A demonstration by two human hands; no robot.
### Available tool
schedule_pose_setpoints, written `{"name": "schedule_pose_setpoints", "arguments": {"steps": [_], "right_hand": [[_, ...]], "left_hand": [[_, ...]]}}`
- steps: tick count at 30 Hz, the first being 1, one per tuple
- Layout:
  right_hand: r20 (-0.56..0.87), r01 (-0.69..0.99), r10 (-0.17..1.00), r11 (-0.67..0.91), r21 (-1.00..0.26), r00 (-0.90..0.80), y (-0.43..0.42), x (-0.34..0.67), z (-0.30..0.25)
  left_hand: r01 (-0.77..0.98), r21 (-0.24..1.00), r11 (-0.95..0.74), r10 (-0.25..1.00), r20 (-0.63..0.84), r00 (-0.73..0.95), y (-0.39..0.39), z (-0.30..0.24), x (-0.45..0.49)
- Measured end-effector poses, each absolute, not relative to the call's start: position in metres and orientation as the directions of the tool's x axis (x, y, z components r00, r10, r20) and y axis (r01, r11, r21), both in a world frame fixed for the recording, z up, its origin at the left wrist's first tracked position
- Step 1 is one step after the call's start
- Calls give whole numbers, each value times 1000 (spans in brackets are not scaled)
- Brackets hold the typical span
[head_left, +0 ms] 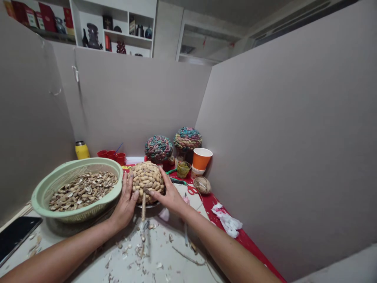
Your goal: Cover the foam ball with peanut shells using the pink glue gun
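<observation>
A rounded dome (pixel 148 176) covered in whole peanut shells sits on a shallow metal dish (pixel 153 204), whose rim just shows beneath it. Against its left side lies my left hand (pixel 126 202), fingers stretched along the shells and thumb near the front. My right hand (pixel 170 195) cups the right side, its thumb pressing at the lower front beside a thin stick (pixel 143 209) that points down toward me. Both hands hold the dome between them. Left of it stands a green colander (pixel 41 204) with many loose shell pieces (pixel 84 191).
Shell scraps litter the pale tabletop (pixel 165 259). Behind are two coloured shell domes (pixel 158 148), an orange cup (pixel 202 159), red cups (pixel 111 155) and a yellow bottle (pixel 81 151). Red scissors (pixel 192 190) and crumpled tissue (pixel 229 223) lie right; a phone (pixel 17 236) lies left. Grey panels enclose the table.
</observation>
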State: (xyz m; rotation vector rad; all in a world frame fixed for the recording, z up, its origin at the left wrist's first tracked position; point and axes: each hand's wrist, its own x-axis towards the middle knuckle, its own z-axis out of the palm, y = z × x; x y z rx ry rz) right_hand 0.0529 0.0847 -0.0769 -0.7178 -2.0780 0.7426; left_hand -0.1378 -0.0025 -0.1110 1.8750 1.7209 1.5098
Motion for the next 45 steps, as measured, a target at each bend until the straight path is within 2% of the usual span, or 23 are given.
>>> {"name": "schedule_pose_setpoints", "arguments": {"steps": [15, 45], "right_hand": [[486, 230, 704, 662, -713, -518, 81, 55, -75], [478, 247, 709, 659, -710, -518, 82, 54, -77]], "left_hand": [[688, 647, -329, 816, 561, -137, 0, -113, -137], [669, 671, -320, 819, 550, -160, 1, -117, -135]]}}
